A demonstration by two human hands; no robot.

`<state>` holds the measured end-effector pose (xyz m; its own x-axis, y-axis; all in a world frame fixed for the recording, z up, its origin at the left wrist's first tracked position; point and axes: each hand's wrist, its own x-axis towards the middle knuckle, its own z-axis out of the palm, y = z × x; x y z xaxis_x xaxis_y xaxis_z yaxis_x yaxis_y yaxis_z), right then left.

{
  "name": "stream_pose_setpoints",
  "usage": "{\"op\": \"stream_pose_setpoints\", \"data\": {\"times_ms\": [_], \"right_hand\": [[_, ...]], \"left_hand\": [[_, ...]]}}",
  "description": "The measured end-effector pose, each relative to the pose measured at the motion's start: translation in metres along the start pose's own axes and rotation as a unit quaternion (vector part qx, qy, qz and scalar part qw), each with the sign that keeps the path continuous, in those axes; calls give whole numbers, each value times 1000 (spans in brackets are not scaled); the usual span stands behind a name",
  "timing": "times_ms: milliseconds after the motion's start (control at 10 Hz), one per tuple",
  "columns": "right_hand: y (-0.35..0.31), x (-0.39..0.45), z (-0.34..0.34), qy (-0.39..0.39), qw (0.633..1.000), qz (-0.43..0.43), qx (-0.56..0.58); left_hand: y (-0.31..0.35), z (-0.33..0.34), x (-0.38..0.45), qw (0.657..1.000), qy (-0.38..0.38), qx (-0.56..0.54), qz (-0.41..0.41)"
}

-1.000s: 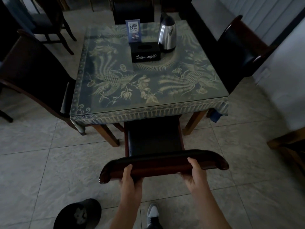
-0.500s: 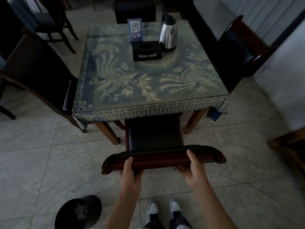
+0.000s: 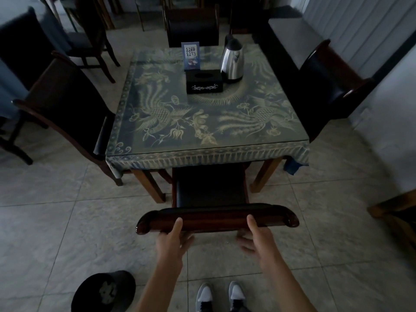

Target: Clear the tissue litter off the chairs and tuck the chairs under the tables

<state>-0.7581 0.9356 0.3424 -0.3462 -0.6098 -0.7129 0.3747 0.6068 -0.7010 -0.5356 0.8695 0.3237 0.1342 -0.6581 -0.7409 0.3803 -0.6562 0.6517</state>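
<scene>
Room: dim dining room with a pale tiled floor (image 3: 67,221); a square table (image 3: 209,152) under a patterned cloth stands in the middle, with more chairs and tables in the far left background.
On the table: a black tissue box (image 3: 204,81), a steel kettle (image 3: 232,61) just right of it, and a small blue sign card (image 3: 191,55) behind the box.
Near chair (image 3: 216,216): its seat now reaches further under the near edge of the table than a second ago, though part of the seat and the whole top rail are not yet under.
Left hand (image 3: 171,242): thumb lies on the top rail, fingers curl loosely beneath it; the grip looks looser than half a second ago.
Right hand (image 3: 256,240): thumb rests on the rail, fingers spread and partly off the wood, looser than before.
Other chairs: the left chair (image 3: 65,109) and right chair (image 3: 331,86) already sit against the table sides; a far chair (image 3: 193,28) stands behind it.
Litter: no tissue shows on any seat visible from here.
Floor: a dark cap (image 3: 104,291) lies near left, beside the person's shoes (image 3: 220,296).
Meaning: the push on this chair looks nearly done; the loosening hands suggest release is close, and I judge another chair comes next.
</scene>
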Motion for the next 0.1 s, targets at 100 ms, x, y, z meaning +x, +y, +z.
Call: {"op": "stream_pose_setpoints", "data": {"times_ms": [100], "right_hand": [[-5,-13,-5,-32,979,-53,-193]], "left_hand": [[0,3,-15,989,-16,146,-5]]}}
